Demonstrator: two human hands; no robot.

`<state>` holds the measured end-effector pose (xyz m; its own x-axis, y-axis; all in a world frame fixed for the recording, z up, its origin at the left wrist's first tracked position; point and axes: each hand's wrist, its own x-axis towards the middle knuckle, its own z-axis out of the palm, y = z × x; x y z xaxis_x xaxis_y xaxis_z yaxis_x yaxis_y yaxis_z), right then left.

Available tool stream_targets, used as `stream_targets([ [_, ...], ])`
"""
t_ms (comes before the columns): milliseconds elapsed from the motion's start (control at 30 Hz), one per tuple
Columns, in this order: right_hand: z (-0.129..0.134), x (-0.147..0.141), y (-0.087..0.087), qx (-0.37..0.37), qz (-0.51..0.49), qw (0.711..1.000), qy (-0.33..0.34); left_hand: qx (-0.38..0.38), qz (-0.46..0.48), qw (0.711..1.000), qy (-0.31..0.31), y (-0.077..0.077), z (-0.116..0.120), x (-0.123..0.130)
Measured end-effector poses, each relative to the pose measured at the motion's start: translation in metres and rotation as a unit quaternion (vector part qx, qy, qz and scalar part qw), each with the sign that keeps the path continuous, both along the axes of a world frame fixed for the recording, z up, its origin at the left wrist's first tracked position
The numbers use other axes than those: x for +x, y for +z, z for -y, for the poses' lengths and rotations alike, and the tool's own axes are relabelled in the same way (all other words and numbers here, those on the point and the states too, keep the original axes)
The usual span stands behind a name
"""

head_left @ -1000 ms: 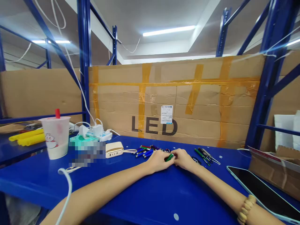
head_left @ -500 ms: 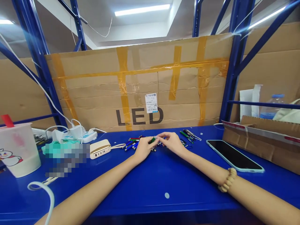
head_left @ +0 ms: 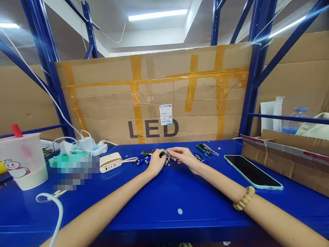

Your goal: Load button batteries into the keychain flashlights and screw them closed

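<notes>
Left hand (head_left: pixel 157 163) closed around a short, dark green cylinder of unclear material (head_left: pixel 162 154), while the right hand (head_left: pixel 185 157) has its thumb and fingertips pinched together beside the cylinder's end, too small a view to tell whether they grip anything. Small, shiny, metal-looking pieces (head_left: pixel 168 160) lie between and just below the hands, with slim blue cylinders (head_left: pixel 142 158) beside the left. Fine fingertip work here calls for a still left grip, light right-hand pressure in line with the cylinder, and wrists clear of the loose pieces
</notes>
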<state>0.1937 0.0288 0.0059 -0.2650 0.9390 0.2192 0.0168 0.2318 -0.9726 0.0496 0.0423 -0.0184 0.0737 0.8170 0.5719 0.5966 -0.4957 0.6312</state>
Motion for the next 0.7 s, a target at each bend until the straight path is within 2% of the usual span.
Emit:
stream_targets([
  [400,0.0015,-0.0043,-0.0021,0.038,0.057,0.998,-0.002,-0.039,-0.01,0.999,-0.031,-0.0055,-0.0019,-0.0008],
  [700,-0.0009,-0.0059,-0.0062,0.048,0.079,0.996,-0.01,-0.057,-0.003,0.998,-0.024,-0.0041,-0.0011,0.0002],
])
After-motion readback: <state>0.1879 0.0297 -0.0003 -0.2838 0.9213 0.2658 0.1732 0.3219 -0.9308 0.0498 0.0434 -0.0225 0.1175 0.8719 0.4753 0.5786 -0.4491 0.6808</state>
